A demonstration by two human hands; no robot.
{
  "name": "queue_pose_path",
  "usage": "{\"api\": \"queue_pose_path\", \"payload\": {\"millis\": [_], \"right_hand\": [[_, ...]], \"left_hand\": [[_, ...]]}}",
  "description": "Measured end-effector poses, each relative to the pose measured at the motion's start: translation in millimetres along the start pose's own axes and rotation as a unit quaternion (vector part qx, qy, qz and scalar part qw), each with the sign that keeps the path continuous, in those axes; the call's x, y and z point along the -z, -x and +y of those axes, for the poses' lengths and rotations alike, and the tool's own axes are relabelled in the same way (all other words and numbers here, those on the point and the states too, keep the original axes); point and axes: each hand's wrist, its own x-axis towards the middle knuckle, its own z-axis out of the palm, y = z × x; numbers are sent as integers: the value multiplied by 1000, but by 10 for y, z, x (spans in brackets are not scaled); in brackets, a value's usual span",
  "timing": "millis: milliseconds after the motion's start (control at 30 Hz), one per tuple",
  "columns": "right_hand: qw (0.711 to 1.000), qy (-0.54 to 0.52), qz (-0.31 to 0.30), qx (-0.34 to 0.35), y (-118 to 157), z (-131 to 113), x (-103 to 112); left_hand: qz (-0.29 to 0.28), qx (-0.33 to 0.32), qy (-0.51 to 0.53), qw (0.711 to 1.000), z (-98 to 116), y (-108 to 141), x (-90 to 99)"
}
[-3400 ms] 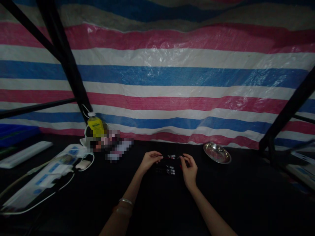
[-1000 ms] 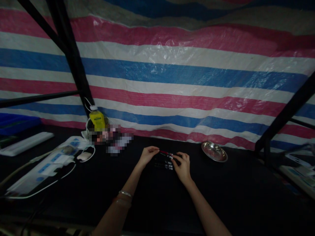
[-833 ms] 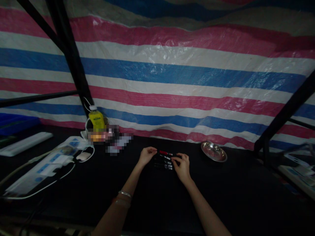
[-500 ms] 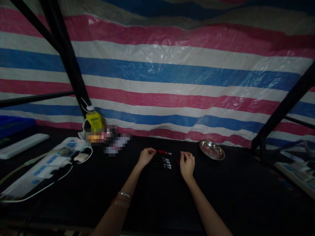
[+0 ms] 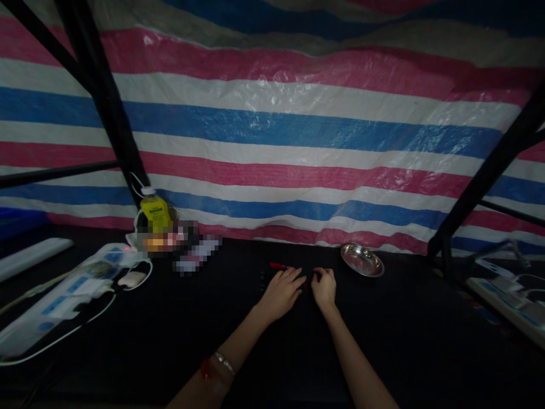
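My left hand (image 5: pixel 281 292) lies palm down over the black tabletop, fingers apart and stretched to the right. It covers most of a row of small dark sticks (image 5: pixel 262 279), of which only the left ends show faintly. Just beyond its fingertips is a slim red pen-like stick (image 5: pixel 279 265), its right end hidden by the fingers. To the right, my right hand (image 5: pixel 324 288) is curled, thumb and fingers closed together. A small red bit (image 5: pixel 305 286) shows between the two hands; whether either hand touches it is unclear. What the right fingers hold is too dark to make out.
A shiny round metal dish (image 5: pixel 362 261) stands right of my hands. At left are a yellow bottle (image 5: pixel 155 211), blurred items, a white power strip (image 5: pixel 63 301) with cables, and a white bar (image 5: pixel 36 257). Black frame posts (image 5: pixel 113 128) stand before a striped tarp (image 5: pixel 272 130).
My left hand has moved right from beside the row of sticks to over it, its pinched fingers now spread. My right hand stays nearly in place, fingers more curled. The view has shifted slightly.
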Motion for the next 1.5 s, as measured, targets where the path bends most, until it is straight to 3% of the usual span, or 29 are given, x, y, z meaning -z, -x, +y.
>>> {"api": "queue_pose_path", "payload": {"millis": [200, 533, 867, 1067, 1300, 1500], "right_hand": [[994, -97, 30, 38, -34, 75, -88], [993, -109, 42, 8, -35, 100, -122], [992, -114, 44, 23, -18, 72, -104], [997, -76, -1, 20, 6, -60, 41], [980, -196, 38, -24, -29, -115, 52], [971, -237, 20, -17, -8, -195, 83]], "left_hand": [[-43, -21, -24, 999, 127, 11, -233], [-96, -56, 24, 993, 103, -23, -113], [-70, -34, 22, 997, 139, -10, -49], [-75, -55, 32, 995, 124, -22, -38], [-63, -32, 26, 997, 86, -29, -23], [-25, -9, 50, 998, 73, -22, -13]]}}
